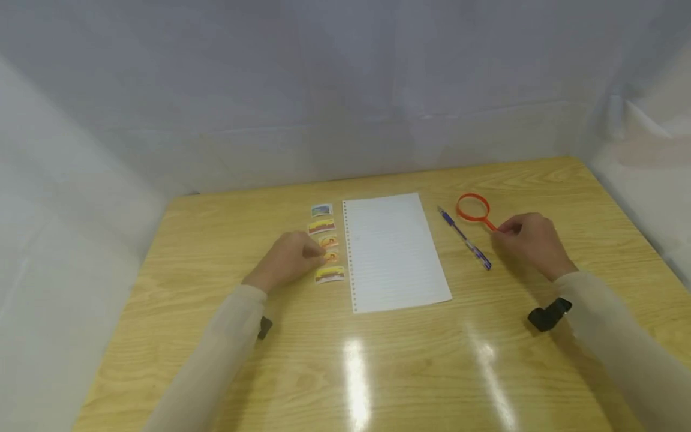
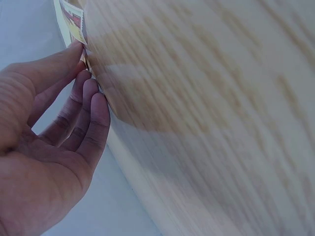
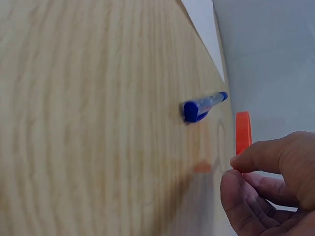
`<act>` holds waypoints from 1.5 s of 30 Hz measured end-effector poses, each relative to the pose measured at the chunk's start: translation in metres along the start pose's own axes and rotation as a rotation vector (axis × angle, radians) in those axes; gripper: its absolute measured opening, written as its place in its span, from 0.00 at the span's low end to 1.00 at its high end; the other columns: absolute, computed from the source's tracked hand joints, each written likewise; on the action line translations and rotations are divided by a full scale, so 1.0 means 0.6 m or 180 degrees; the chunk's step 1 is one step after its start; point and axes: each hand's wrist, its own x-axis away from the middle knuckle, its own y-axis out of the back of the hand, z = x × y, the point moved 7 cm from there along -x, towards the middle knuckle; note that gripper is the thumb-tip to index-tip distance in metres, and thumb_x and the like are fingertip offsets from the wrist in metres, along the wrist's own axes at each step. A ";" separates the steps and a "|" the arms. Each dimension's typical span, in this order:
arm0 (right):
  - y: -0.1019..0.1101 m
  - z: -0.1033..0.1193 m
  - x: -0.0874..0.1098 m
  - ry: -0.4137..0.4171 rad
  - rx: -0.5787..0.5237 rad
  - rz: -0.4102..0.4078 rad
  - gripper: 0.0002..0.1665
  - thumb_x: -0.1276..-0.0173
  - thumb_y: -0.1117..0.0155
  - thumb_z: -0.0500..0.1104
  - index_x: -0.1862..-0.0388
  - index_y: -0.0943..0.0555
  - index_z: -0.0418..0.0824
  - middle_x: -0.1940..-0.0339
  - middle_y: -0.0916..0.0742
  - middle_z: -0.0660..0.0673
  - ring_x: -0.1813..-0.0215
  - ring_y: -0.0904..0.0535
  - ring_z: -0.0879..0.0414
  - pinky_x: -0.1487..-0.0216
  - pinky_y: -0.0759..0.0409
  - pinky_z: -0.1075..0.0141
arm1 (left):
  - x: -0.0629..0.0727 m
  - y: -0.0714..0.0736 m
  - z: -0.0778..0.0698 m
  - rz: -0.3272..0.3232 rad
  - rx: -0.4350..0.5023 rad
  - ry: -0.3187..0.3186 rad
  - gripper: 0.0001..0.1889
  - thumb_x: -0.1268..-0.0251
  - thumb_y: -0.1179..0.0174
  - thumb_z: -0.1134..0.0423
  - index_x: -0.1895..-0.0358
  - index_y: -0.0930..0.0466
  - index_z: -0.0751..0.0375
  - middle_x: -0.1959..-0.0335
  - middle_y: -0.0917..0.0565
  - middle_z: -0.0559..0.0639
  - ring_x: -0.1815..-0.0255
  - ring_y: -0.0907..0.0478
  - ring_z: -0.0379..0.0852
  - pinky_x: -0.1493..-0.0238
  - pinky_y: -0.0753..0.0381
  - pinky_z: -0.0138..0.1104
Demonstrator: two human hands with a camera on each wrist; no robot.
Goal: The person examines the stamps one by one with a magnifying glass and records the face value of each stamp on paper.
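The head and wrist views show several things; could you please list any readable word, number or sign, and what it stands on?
None can be read.
Stamps: any lettering too small and blurred.
Pen: any marking too blurred.
Lined loose-leaf sheet: no writing visible.
Magnifying glass: no marking visible.

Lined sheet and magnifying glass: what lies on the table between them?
A blue pen lies between the lined sheet and the magnifying glass; the head view shows it.

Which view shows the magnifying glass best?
The head view: the magnifying glass shows its full ring and part of its handle, pinched by the right hand. The right wrist view shows its rim nearly edge-on; the left wrist view shows none of it.
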 end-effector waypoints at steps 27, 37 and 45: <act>-0.004 -0.030 0.018 -0.0153 0.0080 0.0002 0.15 0.32 0.31 0.41 0.62 0.14 0.26 0.70 0.12 0.38 0.68 0.17 0.49 0.70 0.21 0.64 | -0.002 -0.002 -0.002 -0.0009 -0.0044 -0.0014 0.11 0.32 0.33 0.61 0.51 0.12 0.62 0.51 0.12 0.56 0.47 0.16 0.54 0.42 0.17 0.46; 0.001 -0.029 0.017 -0.0120 0.0083 -0.0025 0.16 0.34 0.28 0.43 0.63 0.14 0.27 0.72 0.12 0.41 0.71 0.19 0.54 0.71 0.21 0.65 | 0.001 0.001 -0.004 -0.0035 -0.0128 -0.0028 0.11 0.32 0.33 0.60 0.52 0.12 0.62 0.52 0.11 0.56 0.48 0.15 0.55 0.43 0.16 0.47; 0.005 -0.020 0.017 -0.0107 0.0084 -0.0107 0.16 0.35 0.28 0.44 0.61 0.14 0.29 0.68 0.12 0.40 0.66 0.18 0.49 0.68 0.21 0.63 | 0.001 0.000 -0.004 -0.0047 -0.0138 -0.0021 0.11 0.32 0.32 0.60 0.52 0.12 0.62 0.52 0.11 0.55 0.49 0.14 0.54 0.43 0.16 0.46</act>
